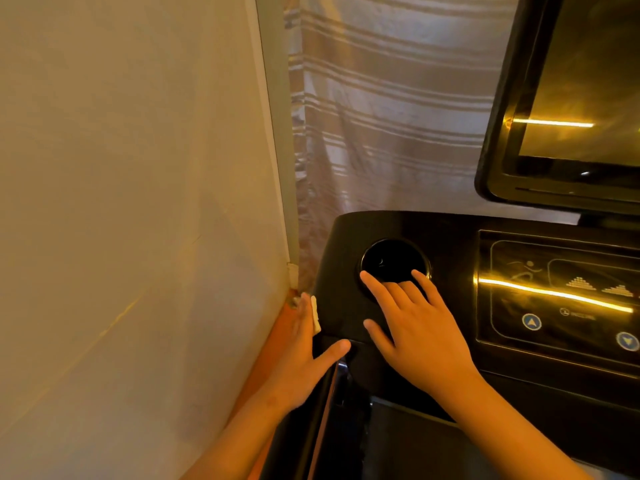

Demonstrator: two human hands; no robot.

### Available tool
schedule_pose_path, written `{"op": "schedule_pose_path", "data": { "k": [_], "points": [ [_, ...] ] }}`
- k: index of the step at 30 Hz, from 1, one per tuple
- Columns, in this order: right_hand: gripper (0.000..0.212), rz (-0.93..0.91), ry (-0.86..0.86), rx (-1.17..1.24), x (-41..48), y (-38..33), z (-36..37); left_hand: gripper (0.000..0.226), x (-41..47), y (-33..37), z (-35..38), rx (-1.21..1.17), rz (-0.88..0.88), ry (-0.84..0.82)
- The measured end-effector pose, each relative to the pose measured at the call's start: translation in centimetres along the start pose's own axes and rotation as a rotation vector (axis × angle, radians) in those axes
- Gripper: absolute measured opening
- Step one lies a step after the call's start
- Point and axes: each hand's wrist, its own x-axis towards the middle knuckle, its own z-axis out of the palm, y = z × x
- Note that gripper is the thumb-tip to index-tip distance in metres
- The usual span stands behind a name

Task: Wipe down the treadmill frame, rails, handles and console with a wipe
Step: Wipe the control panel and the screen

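Wipe [315, 318] sat pressed against left edge of black treadmill console [341, 244] under straight fingers of left hand [301, 355]. Right hand [419, 330] lay flat, fingers spread, at cup holder [388, 258] rim. Beige wall [138, 202] at left, striped curtain [388, 116] behind.

Glossy black treadmill console [346, 237], round cup recess [391, 259], small white wipe [315, 315] against its left edge

This is looking like a room in a home: a sheer white curtain with beige stripes [381, 116] is hanging behind a glossy black treadmill console [460, 254], which is sitting close beside a plain cream painted wall [121, 202].
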Motion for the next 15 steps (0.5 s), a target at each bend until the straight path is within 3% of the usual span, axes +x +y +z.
{"op": "schedule_pose_path", "data": {
  "k": [4, 9, 15],
  "points": [
    [0.062, 0.0, 0.008, 0.003, 0.0, 0.1, 0.0, 0.113, 3.3, 0.9, 0.3, 0.127, 0.048, 0.037],
    [0.061, 0.001, 0.014, 0.002, 0.0, 0.2, 0.0, 0.093, 6.7, -0.7, -0.4, -0.074, -0.068, 0.058],
    [0.061, 0.0, 0.018, -0.007, 0.0, 0.1, 0.2, 0.08, 4.4, -2.6, -0.4, -0.173, -0.153, 0.079]
  ]
}}
